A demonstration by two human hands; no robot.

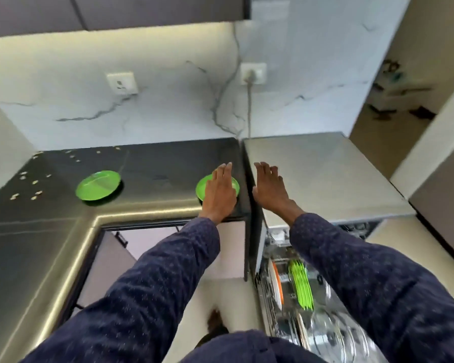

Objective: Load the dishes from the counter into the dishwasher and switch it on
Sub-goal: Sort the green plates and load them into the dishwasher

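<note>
At centre frame the left hand (220,189) is laid over a green plate (235,185) near the right end of the dark counter (152,163), its fingers straight and released, with nothing yet gripped. The right hand (269,188) is held just beside it, over the grey top of the dishwasher (325,174), fingers likewise extended and holding nothing. A second green plate (98,185) is left well apart, at centre left.

A slip is judged the main risk: the plate lies flat on a smooth counter, so it may be pushed along rather than lifted, and the counter's edge is close. In the lower right, the rack (286,260) already holds upright green plates (300,288) and an orange-rimmed one (277,286), so a clash on insertion is possible.

The counter is dark and glossy, with pale scraps (34,182) scattered at its left. Behind it a marbled white wall is seen, with two sockets (121,82), one with a cord plugged in.
</note>
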